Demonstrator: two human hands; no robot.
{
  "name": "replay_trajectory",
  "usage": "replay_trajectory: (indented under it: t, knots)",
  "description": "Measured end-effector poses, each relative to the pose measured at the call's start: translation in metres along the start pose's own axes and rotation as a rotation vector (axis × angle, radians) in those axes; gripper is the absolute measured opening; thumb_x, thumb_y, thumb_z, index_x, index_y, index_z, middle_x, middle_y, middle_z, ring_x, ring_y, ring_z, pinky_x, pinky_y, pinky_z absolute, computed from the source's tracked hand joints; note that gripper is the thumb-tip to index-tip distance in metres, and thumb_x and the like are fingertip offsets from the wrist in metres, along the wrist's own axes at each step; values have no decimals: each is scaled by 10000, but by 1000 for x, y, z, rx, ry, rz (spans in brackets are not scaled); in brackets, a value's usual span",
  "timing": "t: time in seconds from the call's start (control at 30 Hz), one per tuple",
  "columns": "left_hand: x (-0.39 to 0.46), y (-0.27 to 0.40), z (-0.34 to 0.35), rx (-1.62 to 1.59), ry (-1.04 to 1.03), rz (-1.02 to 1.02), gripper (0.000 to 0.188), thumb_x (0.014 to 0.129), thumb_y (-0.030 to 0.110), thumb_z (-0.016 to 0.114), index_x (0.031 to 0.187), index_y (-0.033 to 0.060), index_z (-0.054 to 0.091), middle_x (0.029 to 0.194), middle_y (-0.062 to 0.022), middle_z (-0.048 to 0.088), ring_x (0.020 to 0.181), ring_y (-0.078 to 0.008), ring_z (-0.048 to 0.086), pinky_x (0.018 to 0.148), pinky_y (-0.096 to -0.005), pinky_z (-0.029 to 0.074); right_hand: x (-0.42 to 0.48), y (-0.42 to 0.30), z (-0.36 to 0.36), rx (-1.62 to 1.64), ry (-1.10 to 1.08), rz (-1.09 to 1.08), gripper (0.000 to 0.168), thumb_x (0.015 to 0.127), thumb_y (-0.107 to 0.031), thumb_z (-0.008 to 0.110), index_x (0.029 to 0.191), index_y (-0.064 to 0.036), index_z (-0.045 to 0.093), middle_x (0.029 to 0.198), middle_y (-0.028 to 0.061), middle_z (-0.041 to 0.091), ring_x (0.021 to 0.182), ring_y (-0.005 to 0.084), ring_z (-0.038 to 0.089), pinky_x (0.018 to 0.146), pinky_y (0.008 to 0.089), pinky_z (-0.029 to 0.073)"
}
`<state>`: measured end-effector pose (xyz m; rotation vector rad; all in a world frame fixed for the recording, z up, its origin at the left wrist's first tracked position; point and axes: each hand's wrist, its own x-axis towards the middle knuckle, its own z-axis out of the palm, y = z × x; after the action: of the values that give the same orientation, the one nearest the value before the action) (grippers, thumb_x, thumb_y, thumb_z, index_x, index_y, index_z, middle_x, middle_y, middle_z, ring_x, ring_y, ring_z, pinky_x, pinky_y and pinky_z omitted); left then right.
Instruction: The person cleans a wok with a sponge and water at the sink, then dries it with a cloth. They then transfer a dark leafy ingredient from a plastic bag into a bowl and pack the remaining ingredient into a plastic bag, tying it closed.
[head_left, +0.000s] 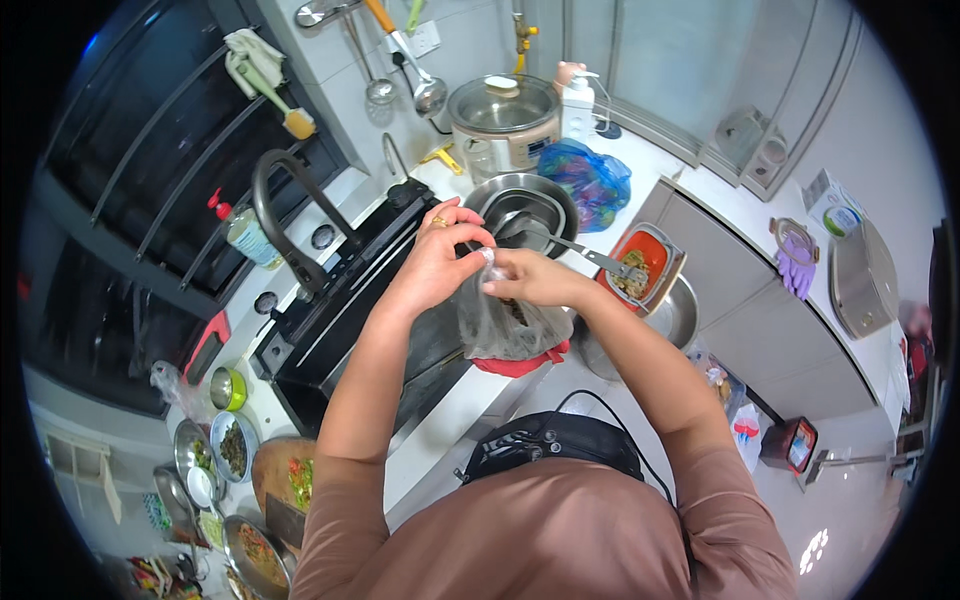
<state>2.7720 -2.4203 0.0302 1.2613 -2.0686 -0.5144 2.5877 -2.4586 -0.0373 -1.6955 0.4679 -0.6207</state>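
Observation:
Between my two hands is the gathered neck of a clear plastic bag (487, 330), with something dark inside it. My left hand (442, 259), a ring on one finger, pinches the bag's top between thumb and fingertips. Just below that pinch, the fingers of my right hand (536, 279) close around the neck. The bag hangs at the front edge of the sink, with a red cloth or bag (517, 365) under its bottom. Beyond my hands, metal bowls (566, 196) stand nested, and a long-handled metal utensil (574, 246) lies across them.
A black sink (360, 307) with a gooseneck tap (262, 195) lies left. At the back stand a lidded cooker (491, 139) and a blue plastic bag (589, 184). An orange-red container of food (649, 251) sits right, above a metal pot (684, 319). A cutting board (270, 469) is lower left.

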Motion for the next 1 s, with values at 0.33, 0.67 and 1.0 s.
replay_trajectory:
  t: [0.33,0.67,1.0]
  knots:
    - [-7,-45,11,-226,-119,-52,206,796,97,676,991,38,648,1135,-95,600,1259,-291,418,1058,-413,298,15,26,3,86,70,-1,206,966,-210,453,978,-31,554,791,1,524,703,96,498,670,263,438]
    - [-16,-65,28,-398,47,-48,71,826,76,645,797,49,585,1026,-74,577,1239,-293,416,1082,-438,252,19,20,5,39,136,42,259,990,-242,400,900,-33,523,685,-11,483,643,81,453,639,240,395]
    - [-36,-34,34,14,129,148,114,802,74,644,914,63,659,1296,-119,493,1354,-343,255,1079,-454,228,8,12,-13,44,120,134,126,831,-82,630,905,5,683,787,20,663,654,79,550,619,249,466]
